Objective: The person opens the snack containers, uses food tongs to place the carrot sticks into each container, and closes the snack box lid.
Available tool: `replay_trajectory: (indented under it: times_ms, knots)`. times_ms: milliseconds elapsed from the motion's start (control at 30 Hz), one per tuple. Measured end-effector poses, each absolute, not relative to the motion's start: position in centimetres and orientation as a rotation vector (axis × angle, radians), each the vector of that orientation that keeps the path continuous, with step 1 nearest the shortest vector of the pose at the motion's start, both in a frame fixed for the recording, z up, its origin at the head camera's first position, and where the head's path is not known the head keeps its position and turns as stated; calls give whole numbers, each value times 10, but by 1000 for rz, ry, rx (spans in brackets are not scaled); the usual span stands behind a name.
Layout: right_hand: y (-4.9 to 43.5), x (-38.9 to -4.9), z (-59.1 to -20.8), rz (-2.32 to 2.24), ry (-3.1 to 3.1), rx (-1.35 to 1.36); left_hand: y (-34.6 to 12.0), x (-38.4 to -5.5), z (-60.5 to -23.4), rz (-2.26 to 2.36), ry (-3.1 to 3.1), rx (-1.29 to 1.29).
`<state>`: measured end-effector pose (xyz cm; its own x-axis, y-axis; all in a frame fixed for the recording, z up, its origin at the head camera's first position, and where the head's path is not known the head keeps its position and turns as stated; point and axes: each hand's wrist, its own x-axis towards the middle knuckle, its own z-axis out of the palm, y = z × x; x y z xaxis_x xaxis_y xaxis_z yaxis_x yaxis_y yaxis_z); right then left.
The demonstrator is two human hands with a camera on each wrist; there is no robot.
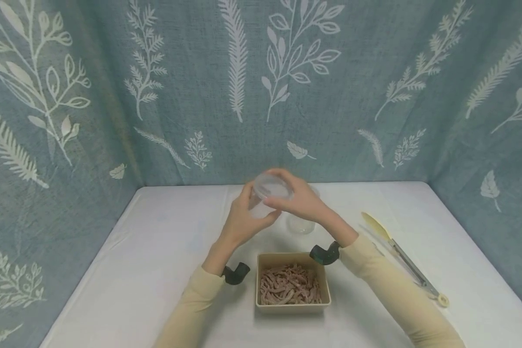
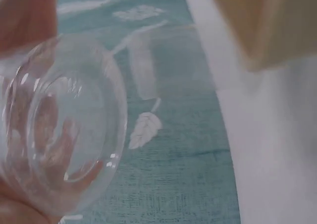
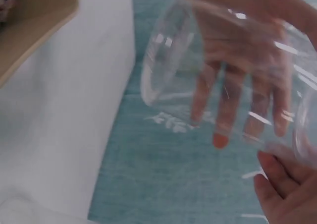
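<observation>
Both hands hold a clear plastic jar (image 1: 261,210) in the air above the table. My left hand (image 1: 242,218) curves round its side, and its fingers show through the clear wall (image 3: 237,70) in the right wrist view. The right hand (image 1: 299,195) grips the upper round end (image 1: 273,186) between thumb and fingers. In the left wrist view a ringed round end (image 2: 74,130) of the jar faces the camera. I cannot tell whether a separate lid is on it. Behind the right hand stands a second clear jar (image 1: 301,225) on the table.
Nearer me, a beige rectangular box (image 1: 292,309) holds brownish strips (image 1: 289,285) that look like shredded meat. Yellow-tipped metal tongs (image 1: 411,266) lie at the right on the white tabletop (image 1: 156,261). A blue-green leaf-patterned curtain (image 1: 209,96) hangs behind and at the sides.
</observation>
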<state>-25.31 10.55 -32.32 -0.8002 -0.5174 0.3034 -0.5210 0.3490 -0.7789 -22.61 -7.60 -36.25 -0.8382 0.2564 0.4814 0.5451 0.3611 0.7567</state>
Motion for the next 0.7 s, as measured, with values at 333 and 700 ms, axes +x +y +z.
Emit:
replay_trajectory:
  times_ms: [333, 700]
  knots:
    - [117, -240, -318, 1369, -2526, 1289, -94, -216, -357, -1850, -2380, -944]
    - [127, -238, -333, 1605, -2457, 1216, -97, -215, -363, -1867, -2355, -966]
